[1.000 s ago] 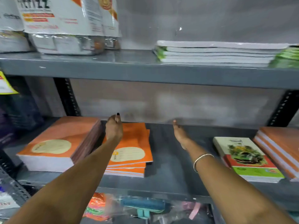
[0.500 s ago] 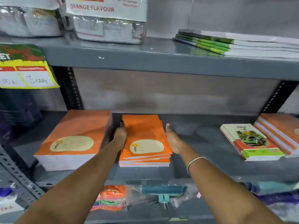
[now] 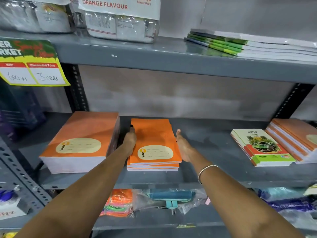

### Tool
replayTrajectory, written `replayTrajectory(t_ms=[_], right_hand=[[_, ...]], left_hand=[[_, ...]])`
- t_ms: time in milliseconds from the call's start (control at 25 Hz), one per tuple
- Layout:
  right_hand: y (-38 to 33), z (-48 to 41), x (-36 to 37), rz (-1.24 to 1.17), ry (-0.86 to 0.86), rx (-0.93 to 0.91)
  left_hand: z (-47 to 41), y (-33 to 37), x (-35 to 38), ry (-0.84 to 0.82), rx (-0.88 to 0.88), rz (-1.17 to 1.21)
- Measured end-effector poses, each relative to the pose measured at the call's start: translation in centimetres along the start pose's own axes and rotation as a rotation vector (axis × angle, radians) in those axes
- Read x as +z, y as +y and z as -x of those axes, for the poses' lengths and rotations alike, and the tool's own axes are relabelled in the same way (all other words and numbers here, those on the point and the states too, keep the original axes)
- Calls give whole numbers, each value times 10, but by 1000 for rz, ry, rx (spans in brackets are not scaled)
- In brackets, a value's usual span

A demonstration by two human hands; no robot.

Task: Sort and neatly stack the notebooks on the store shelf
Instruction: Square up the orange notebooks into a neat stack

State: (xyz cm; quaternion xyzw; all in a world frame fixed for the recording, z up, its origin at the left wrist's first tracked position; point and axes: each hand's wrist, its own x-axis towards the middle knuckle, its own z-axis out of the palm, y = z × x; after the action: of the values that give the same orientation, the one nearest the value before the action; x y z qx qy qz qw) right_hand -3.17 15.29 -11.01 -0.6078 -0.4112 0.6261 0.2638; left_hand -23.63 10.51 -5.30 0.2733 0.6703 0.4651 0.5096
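Note:
A small stack of thin orange notebooks (image 3: pixel 154 143) lies in the middle of the grey shelf (image 3: pixel 205 152), its covers slightly fanned. My left hand (image 3: pixel 129 141) presses flat against the stack's left side. My right hand (image 3: pixel 182 145) presses flat against its right side, fingers straight. A thick orange notebook stack (image 3: pixel 82 140) stands just left of my left hand. Further right lie green-and-red car-cover notebooks (image 3: pixel 259 146) and another orange stack (image 3: pixel 295 138) at the frame edge.
The shelf above holds green-spined notebooks (image 3: pixel 240 45) and lozenge packs (image 3: pixel 120 19). A yellow price sign (image 3: pixel 30 66) hangs at left. Black perforated uprights (image 3: pixel 77 90) flank the bay. The shelf below holds plastic-wrapped items (image 3: pixel 168 198).
Both hands came back from the rear of the shelf and closed in on the sides of the small orange stack, whose notebooks now lie more squarely together. The view shifted left and down.

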Motion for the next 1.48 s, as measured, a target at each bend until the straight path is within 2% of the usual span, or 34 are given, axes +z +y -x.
replayTrajectory(t_ms=[160, 800, 1040, 1280, 1480], right_hand=[[-18, 50, 14, -58, 9, 21], [-9, 64, 19, -180, -47, 12], [-11, 75, 16, -213, -71, 4], [-7, 57, 14, -128, 125, -49], [-3, 44, 22, -19, 97, -92]], left_hand=[[4, -2, 1, 9, -18, -14], [2, 3, -7, -43, -102, 29], [-2, 0, -13, -122, -99, 157], [-6, -30, -21, -104, -83, 162], [-18, -39, -18, -183, 13, 43]])
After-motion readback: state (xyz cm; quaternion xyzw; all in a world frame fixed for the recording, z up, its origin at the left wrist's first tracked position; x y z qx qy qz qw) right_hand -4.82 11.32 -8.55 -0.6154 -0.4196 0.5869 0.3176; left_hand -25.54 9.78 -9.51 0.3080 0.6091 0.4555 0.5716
